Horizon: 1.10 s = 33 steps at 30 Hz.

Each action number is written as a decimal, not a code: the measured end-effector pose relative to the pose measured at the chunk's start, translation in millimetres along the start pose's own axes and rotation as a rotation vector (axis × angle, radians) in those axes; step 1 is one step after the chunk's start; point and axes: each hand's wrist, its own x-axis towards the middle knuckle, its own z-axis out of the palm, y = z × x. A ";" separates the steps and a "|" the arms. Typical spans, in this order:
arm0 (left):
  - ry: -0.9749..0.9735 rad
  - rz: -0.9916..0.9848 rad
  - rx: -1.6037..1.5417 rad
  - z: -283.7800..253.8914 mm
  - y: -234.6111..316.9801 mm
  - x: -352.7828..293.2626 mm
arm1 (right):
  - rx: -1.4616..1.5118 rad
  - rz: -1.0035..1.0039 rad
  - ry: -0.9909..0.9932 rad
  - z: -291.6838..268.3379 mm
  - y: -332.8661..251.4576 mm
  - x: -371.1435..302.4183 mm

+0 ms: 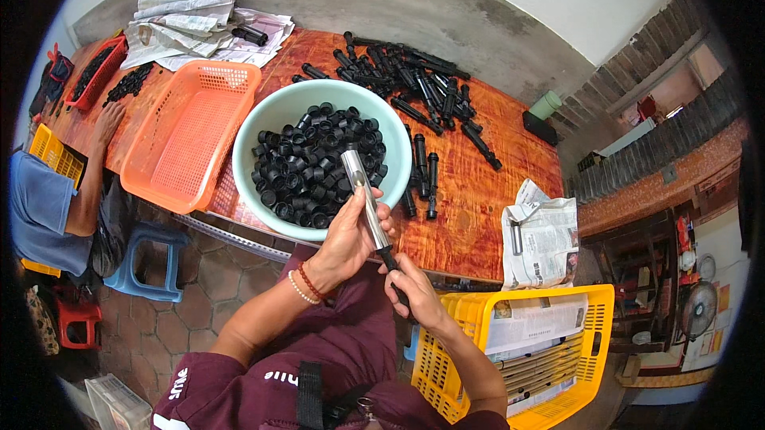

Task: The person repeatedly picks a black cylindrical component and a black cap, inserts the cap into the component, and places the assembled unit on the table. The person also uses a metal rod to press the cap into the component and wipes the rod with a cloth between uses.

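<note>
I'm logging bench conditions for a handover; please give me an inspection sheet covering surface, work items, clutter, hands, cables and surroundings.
Surface: reddish-brown table, streaked finish.
Work items: silver tube with black end; pale green basin holding small black pieces.
Clutter: loose pile of black tubular parts; newspaper at the right; orange basket left of the basin.
Hands: left hand around the silver tube; right hand gripping the black end.
Cables: nothing seen.
Surroundings: yellow crate at lower right; another person's hand at left; blue stool; fan.
</note>
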 end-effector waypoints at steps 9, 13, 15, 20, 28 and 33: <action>-0.063 0.017 0.182 5.3 -25.0 -10.8 | 0.104 0.025 0.114 6.0 1.2 -1.1; -0.061 0.061 0.188 7.0 -21.3 -8.4 | -0.079 -0.056 0.228 6.1 9.7 6.0; -0.090 0.045 0.208 3.7 -19.5 -9.0 | -0.086 -0.019 0.210 5.8 6.8 4.1; -0.132 0.013 0.244 -4.6 -24.0 -7.7 | -0.050 -0.007 0.208 2.6 10.3 2.4; -0.150 0.026 0.184 -3.3 -26.9 -9.5 | -0.073 -0.053 0.284 8.4 13.2 3.2; -0.151 0.040 0.151 -6.7 -30.2 -12.1 | -0.123 -0.040 0.319 9.0 18.3 3.1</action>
